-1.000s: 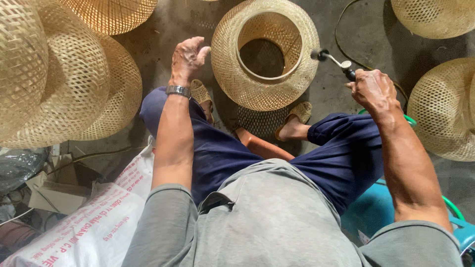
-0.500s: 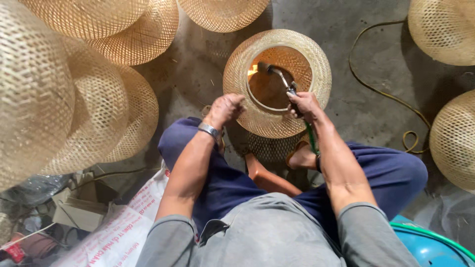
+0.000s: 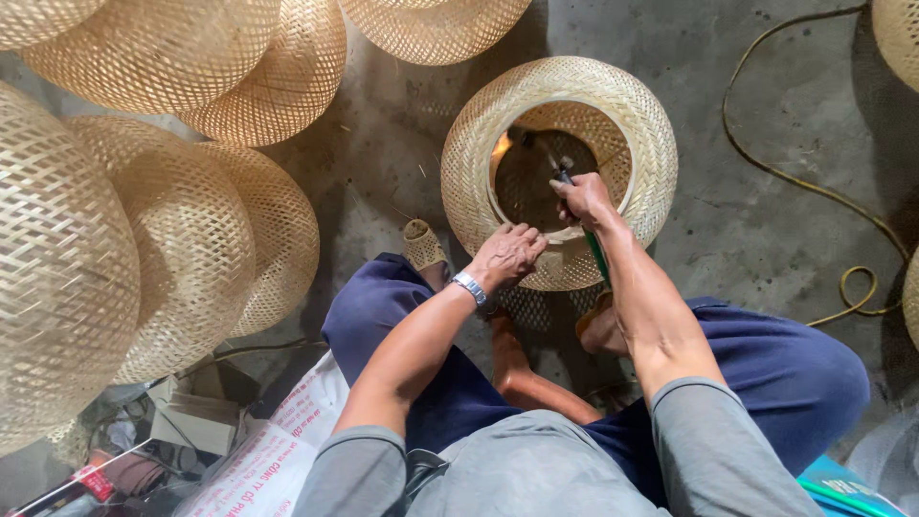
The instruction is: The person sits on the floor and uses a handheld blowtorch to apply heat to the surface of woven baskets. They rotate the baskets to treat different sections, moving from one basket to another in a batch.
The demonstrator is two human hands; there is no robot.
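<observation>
The woven bamboo lampshade stands on the concrete floor between the person's knees. The left hand presses curled fingers on its near rim. The right hand grips a gas torch, its flame inside the opening.

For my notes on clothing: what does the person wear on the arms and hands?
Both arms have grey sleeves pushed up to about the elbow, so the forearms are bare. The left wrist carries a silver metal watch. The left hand and right hand have no gloves.
</observation>
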